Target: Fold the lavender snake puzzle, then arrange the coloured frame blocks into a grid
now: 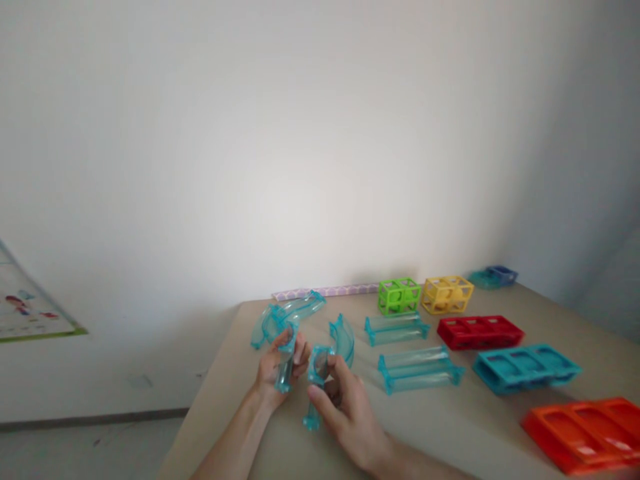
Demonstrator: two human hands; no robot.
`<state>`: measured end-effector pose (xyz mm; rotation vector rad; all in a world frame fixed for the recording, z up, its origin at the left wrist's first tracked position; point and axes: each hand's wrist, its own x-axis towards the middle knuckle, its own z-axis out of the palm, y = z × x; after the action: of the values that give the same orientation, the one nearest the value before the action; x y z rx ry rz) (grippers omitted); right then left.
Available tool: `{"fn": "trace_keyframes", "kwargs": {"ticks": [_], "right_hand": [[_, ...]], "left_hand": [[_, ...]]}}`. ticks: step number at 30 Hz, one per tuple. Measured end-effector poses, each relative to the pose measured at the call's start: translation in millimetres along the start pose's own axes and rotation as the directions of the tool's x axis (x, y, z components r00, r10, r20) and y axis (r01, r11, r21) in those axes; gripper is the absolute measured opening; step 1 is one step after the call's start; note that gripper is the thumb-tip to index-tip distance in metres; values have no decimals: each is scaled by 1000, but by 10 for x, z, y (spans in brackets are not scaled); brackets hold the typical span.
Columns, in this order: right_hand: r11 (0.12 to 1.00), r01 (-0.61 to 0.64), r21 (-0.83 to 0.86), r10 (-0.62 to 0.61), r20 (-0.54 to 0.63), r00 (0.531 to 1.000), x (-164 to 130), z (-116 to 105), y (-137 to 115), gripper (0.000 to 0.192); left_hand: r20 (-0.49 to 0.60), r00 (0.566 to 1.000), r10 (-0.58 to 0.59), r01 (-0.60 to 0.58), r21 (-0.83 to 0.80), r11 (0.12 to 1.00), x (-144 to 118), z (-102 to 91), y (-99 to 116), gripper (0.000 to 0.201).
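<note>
My left hand (pixel 269 373) is closed around a translucent blue toy track piece (pixel 284 375), which stands nearly upright over the table's near part. Close beside it, my right hand (pixel 353 417) pinches a similar blue track piece with a round hole (pixel 319 365) between thumb and fingers. A small gap separates the two held pieces. Just behind the right hand lies a curved blue track (pixel 343 340). Beyond the left hand, several curved blue tracks (pixel 300 307) overlap in a pile. Two straight channel tracks (pixel 397 329) lie to the right of my hands.
On the table (pixel 225 387) stand a green cube frame block (pixel 399 297) and a yellow one (pixel 447 295). Red (pixel 480 332), teal (pixel 526 368) and orange (pixel 587 433) three-hole blocks lie right. A purple patterned strip (pixel 345 290) runs along the wall; blue pieces (pixel 501 275) sit in the far corner.
</note>
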<state>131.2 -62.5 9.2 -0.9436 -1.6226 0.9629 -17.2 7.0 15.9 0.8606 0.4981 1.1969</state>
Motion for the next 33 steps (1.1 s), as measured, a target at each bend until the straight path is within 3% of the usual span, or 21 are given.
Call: {"fn": "trace_keyframes", "kwargs": {"ticks": [8,15,19,23,28,33], "right_hand": [[987,-99,125,95,39,995,3,8,35,29],[977,-113,184,107,39,993,-11,54,64,30],[976,-141,163,134,54,989,-24,66,63,31],[974,-157,163,149,59,987,-29,71,55,31],[968,-172,184,165,50,985,-37,82,84,30],[943,-201,266,197,45,979,-12,116,103,33]], "left_hand": [[-78,995,-55,67,162,985,-18,-51,-73,43],[18,998,-62,57,220,974,-48,-42,-58,32],[-22,1000,-9,14,222,975,-63,-26,-35,35],[-15,999,-41,44,265,963,-70,-33,-24,39],[-8,999,-54,54,284,957,-73,-68,-51,31],[-76,997,1,23,313,949,-82,-50,-52,21]]}}
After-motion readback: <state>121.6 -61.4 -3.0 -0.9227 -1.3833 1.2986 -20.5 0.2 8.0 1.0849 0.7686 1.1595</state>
